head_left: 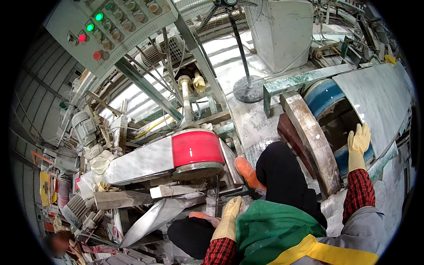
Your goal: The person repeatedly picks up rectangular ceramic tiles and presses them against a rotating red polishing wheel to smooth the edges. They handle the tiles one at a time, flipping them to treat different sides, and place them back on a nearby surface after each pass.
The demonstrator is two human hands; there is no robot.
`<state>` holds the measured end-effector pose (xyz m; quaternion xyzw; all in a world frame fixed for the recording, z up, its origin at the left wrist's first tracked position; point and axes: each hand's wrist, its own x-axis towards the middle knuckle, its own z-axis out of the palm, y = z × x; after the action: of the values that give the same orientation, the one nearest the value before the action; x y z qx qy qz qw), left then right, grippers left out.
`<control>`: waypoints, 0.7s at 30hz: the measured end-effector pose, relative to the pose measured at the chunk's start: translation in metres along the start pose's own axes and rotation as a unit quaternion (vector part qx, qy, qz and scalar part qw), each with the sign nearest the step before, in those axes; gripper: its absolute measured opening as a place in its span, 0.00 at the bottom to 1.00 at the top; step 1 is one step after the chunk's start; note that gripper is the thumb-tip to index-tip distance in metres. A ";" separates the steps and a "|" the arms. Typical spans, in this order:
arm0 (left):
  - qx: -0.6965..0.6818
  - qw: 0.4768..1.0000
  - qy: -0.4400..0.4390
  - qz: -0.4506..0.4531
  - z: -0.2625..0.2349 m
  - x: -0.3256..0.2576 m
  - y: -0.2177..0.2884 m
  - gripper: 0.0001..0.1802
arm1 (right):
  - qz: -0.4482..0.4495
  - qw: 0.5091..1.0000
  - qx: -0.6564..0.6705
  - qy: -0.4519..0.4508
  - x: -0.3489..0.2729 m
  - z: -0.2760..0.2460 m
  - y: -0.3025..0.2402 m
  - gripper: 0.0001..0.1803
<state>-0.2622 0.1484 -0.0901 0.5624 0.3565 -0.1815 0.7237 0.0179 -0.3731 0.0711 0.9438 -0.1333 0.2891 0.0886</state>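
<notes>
Head view shows us perched over a stone-working machine, and the largest thing is the curved grey marble slab (380, 101) on the right, lying over a blue drum (324, 97). Our right hand (358, 143), in a yellow glove, rests flat on the slab's lower edge, fingers spread, grip released. Smaller, at centre, sits the red grinding wheel (197, 148). Our left hand (230, 216), also gloved, hangs loosely near our knee, holding nothing. We judge we are steadying the slab; next calls for firm, even pressure.
</notes>
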 end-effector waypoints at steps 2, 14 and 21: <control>-0.007 1.000 0.005 0.001 0.004 -0.002 0.003 0.15 | 0.002 1.000 -0.002 -0.008 0.000 0.000 0.001 0.24; -0.002 1.000 -0.017 -0.004 0.001 -0.002 0.004 0.15 | 0.009 1.000 -0.017 -0.021 -0.002 -0.006 -0.005 0.25; 0.017 1.000 0.008 0.003 -0.002 0.005 -0.006 0.15 | 0.005 1.000 -0.013 -0.007 -0.004 -0.005 -0.005 0.25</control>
<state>-0.2637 0.1496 -0.0979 0.5771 0.3574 -0.1812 0.7116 0.0133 -0.3663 0.0723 0.9440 -0.1424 0.2810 0.0986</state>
